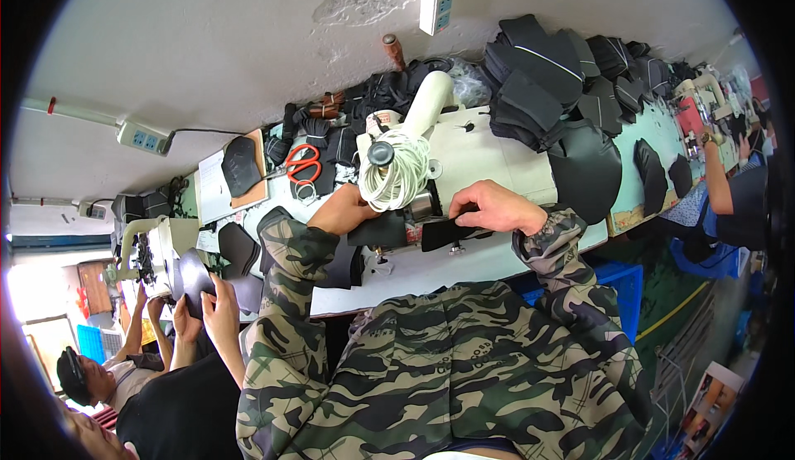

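My left hand point(344, 210) is closed on the left end of a dark flat piece of material point(377, 231) at the front of a cream sewing machine point(429, 100). On the other side of the machine's head, my right hand point(499, 207) pinches a black strip of material point(443, 235). The machine's head stands between the two, so I cannot tell whether they are one piece. A coil of white cord point(404, 166) with a dark round knob in its middle sits over the head and hides the needle area.
Red-handled scissors point(303, 164) lie left of the machine. Stacks of black cut pieces point(537, 75) rise at the back right. A blue crate point(621, 282) stands below the table's right side. Co-workers sit close on the left, one holding a black piece point(195, 282); another works far right.
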The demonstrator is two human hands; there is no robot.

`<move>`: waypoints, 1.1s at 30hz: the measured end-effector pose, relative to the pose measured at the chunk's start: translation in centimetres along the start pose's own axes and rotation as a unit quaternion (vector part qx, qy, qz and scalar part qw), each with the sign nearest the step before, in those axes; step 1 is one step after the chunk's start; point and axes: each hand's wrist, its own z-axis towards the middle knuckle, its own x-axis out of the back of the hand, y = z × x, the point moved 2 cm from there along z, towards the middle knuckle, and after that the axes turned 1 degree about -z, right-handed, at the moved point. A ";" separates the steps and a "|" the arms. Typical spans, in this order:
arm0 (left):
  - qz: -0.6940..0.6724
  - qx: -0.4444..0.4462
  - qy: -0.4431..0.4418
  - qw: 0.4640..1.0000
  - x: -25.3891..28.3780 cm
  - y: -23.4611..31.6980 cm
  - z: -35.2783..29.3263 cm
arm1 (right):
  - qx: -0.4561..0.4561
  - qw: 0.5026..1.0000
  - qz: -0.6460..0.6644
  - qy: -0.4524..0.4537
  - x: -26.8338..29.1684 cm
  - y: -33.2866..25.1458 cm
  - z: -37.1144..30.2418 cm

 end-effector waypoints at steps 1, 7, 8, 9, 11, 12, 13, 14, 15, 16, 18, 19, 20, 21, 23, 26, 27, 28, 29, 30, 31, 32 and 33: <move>0.006 -0.007 -0.007 1.000 0.0 0.1 0.0 | 0.003 1.000 0.001 0.001 0.1 0.0 0.0; -0.207 0.043 -0.068 0.975 0.5 -1.8 -1.4 | 0.016 1.000 0.025 0.004 0.3 0.0 -0.6; -0.252 0.064 -0.101 0.960 0.6 -2.1 -1.8 | 0.009 0.999 0.030 0.004 0.3 -0.1 -0.7; -0.268 0.064 -0.095 0.957 0.8 -2.4 -2.2 | 0.017 0.997 0.069 -0.019 0.1 -0.4 -0.8; -0.302 0.060 -0.084 0.948 0.9 -2.5 -2.8 | 0.019 0.990 0.131 -0.055 -0.2 -0.7 -1.0; -0.333 0.054 -0.079 0.938 0.7 -2.4 -2.9 | 0.038 0.986 0.151 -0.067 -0.4 -1.0 -1.1; -0.312 0.040 -0.083 0.945 0.5 -2.2 -2.9 | 0.029 0.987 0.144 -0.064 -0.5 -1.1 -1.0; -0.290 0.024 -0.089 0.952 0.2 -2.0 -2.8 | 0.027 0.989 0.134 -0.061 -0.6 -1.2 -1.0; -0.265 0.014 -0.089 0.960 0.0 -1.7 -2.6 | 0.025 0.991 0.120 -0.059 -0.7 -1.2 -0.9; -0.198 0.012 -0.057 0.978 -0.3 -1.6 -2.1 | 0.026 0.993 0.102 -0.045 -0.7 -1.2 -0.8; -0.056 0.018 0.021 0.998 -0.8 -1.3 -1.2 | 0.024 0.998 0.050 -0.019 -0.7 -1.0 -0.6; -0.054 0.046 0.018 0.997 -1.1 -1.4 -0.8 | 0.028 0.998 0.052 -0.021 -0.7 -0.8 -0.5; -0.052 0.073 0.014 0.996 -1.2 -1.4 -0.5 | 0.026 0.998 0.049 -0.019 -0.7 -0.6 -0.4; -0.066 0.064 0.026 0.995 -1.3 -1.4 -0.3 | 0.028 0.998 0.046 -0.016 -0.7 -0.4 -0.2; 0.000 0.000 0.050 0.999 -1.3 -1.0 0.2 | 0.044 0.997 0.063 -0.002 -0.6 0.1 0.2; 0.141 -0.162 0.070 0.974 -1.7 0.2 1.3 | 0.127 0.990 0.040 0.039 -0.9 0.7 1.6; 0.105 -0.121 0.065 0.985 -1.7 0.3 1.8 | 0.159 0.985 0.020 0.062 -0.9 0.8 2.3; 0.068 -0.081 0.057 0.993 -1.9 0.4 2.1 | 0.161 0.984 -0.012 0.073 -1.2 0.9 3.0; 0.032 -0.041 0.048 0.997 -2.0 0.7 2.4 | 0.163 0.982 -0.044 0.084 -1.4 0.9 3.7; -0.002 0.003 0.038 0.999 -2.1 1.0 2.3 | 0.128 0.986 -0.074 0.082 -1.7 0.8 4.2; -0.035 0.049 0.029 0.998 -2.1 1.3 1.9 | 0.101 0.985 -0.104 0.089 -1.7 0.5 4.5; -0.068 0.097 0.019 0.993 -2.2 1.7 1.4 | 0.081 0.982 -0.131 0.108 -1.6 -0.1 4.5; -0.111 0.148 0.007 0.983 -2.5 2.1 0.6 | 0.036 0.982 -0.164 0.090 -1.4 -0.7 4.1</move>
